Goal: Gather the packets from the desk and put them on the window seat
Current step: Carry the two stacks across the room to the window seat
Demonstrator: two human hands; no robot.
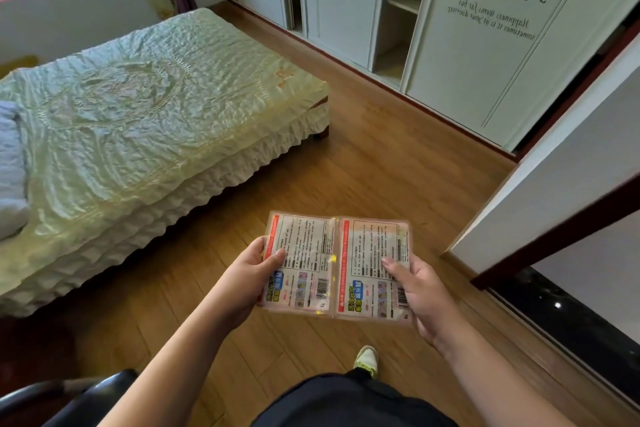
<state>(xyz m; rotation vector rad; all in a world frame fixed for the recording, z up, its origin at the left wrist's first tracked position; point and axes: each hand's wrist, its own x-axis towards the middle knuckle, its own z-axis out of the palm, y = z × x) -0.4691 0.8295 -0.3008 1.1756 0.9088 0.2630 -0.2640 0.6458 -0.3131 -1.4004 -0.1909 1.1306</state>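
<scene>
Gripping one packet (300,262) in left hand (247,279), thumb pressing on top; pinching another packet (375,269) in right hand (420,295). Lying side by side, edges touching, printed faces up.

Both bare forearms reach forward from the lower edge of the view, drawing closer toward the hands. The left hand (251,279) is closed on the left packet (302,262), thumb on top and fingers beneath. The right hand (420,295) grips the right packet (372,265) likewise, thumb pressed flat on its face.
</scene>
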